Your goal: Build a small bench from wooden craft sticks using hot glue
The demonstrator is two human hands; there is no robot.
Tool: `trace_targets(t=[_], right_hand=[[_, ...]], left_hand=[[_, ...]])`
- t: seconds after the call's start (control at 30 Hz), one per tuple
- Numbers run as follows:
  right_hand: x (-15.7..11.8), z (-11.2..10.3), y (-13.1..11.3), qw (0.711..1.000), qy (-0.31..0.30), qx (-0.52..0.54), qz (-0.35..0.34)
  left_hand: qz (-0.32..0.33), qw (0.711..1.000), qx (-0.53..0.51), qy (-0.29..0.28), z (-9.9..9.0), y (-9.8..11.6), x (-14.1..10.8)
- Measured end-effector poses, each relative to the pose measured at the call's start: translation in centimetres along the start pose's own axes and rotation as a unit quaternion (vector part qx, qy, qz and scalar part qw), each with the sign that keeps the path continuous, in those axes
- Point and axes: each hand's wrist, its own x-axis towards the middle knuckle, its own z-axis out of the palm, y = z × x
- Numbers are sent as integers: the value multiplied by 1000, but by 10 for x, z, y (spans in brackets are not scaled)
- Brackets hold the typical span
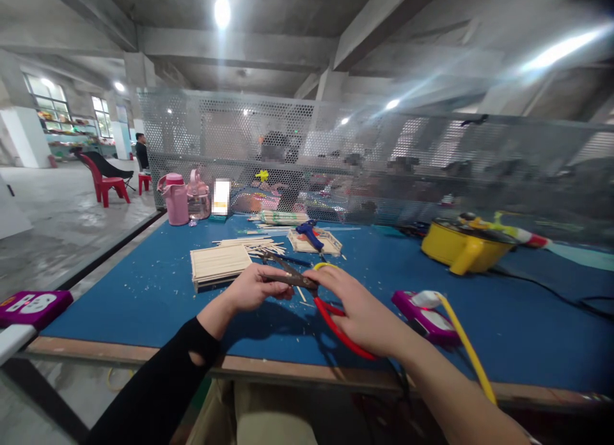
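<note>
My right hand (350,304) is wrapped round the red handles of a pair of scissors (336,320), whose dark blades point left. At the blade tips my left hand (254,288) is closed in a pinch; what its fingers hold is too small to make out. Just behind my left hand lies a stack of pale wooden sticks in a rectangular shape (220,264). Loose wooden sticks (259,243) are scattered beyond it. A blue glue gun (311,234) rests on a small wooden stick frame (330,242).
On the blue table (158,311) stand a pink thermos (176,201) at the back left and a yellow pot (463,247) at the right. A purple power strip (426,317) with a yellow cable lies right of my hand. A perforated metal screen (230,132) borders the back.
</note>
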Motion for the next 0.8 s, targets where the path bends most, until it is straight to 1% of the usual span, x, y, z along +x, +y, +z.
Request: trace_targets(t=[0.17,0.33,0.47,0.6,0.67,0.8], right_hand=[[1,-3,-4,1000,-10,17,12],[0,-2,-2,1000,-24,17,11],[-1,-1,1,1000,-20,18,9],[0,-2,1,998,-45,31,23],[0,-2,1,998,-47,20,24],[1,-2,1,999,-27,-18,19]], left_hand=[[-9,1000,-20,13,1,0,0],[-2,1000,-14,5,3,2,1],[3,1000,-14,7,3,1,1],[11,1000,-14,6,2,-2,2],[18,1000,-1,3,2,-3,2],[32,999,40,0,0,-3,2]])
